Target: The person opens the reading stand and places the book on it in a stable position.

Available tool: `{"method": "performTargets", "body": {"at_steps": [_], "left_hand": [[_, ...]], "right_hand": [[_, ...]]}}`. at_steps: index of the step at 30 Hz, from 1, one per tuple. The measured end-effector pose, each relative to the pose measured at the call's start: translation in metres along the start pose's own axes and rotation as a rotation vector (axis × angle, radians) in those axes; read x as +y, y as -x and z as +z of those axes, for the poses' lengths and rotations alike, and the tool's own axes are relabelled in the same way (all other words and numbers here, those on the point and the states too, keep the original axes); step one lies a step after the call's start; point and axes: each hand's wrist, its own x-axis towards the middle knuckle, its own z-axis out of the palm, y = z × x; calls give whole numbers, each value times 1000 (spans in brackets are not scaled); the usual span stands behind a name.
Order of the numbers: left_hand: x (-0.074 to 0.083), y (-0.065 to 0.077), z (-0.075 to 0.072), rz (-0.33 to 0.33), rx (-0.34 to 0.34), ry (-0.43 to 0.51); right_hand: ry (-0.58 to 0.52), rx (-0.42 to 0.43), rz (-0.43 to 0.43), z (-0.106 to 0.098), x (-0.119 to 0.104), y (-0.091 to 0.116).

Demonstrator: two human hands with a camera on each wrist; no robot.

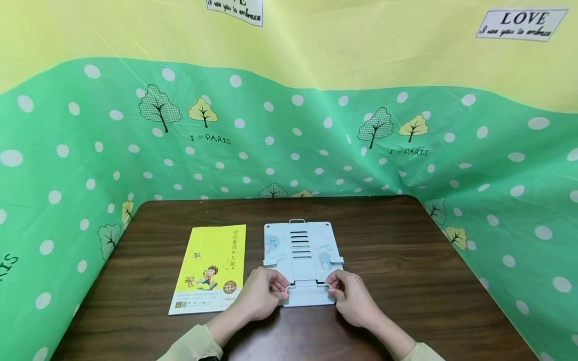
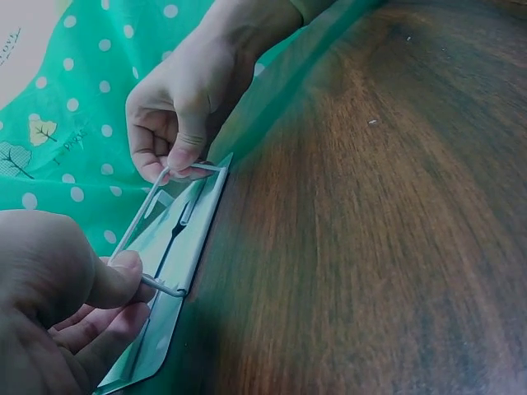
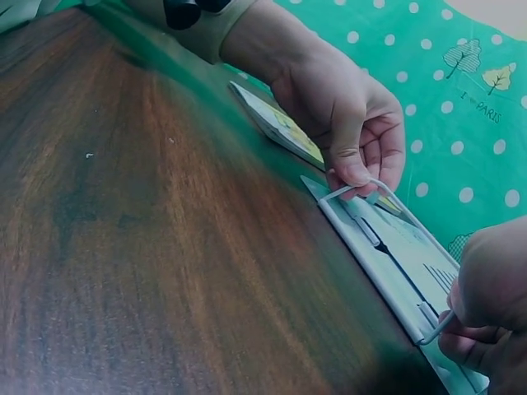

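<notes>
A pale blue metal book stand (image 1: pixel 282 271) with slots down its middle lies flat on the table. Near its front edge, a white wire bracket (image 3: pixel 416 216) is tilted up from the panel. My left hand (image 1: pixel 264 295) pinches one side of this wire between thumb and fingers. On the opposite side, my right hand (image 1: pixel 354 296) pinches the wire the same way. In the left wrist view both hands hold the bracket above the stand.
A yellow children's book (image 1: pixel 207 260) lies left of the stand, close to my left forearm. The brown wooden table (image 1: pixel 406 260) runs back to a green and yellow patterned curtain (image 1: pixel 289 145) that surrounds it.
</notes>
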Motion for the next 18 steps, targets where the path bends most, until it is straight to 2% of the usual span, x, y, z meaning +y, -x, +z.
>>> {"method": "performTargets", "body": {"at_steps": [5, 18], "left_hand": [[1, 1, 1, 11, 18, -21], [1, 5, 4, 34, 39, -72]], "right_hand": [[21, 18, 7, 0, -1, 1], [45, 62, -72, 2, 3, 7]]}}
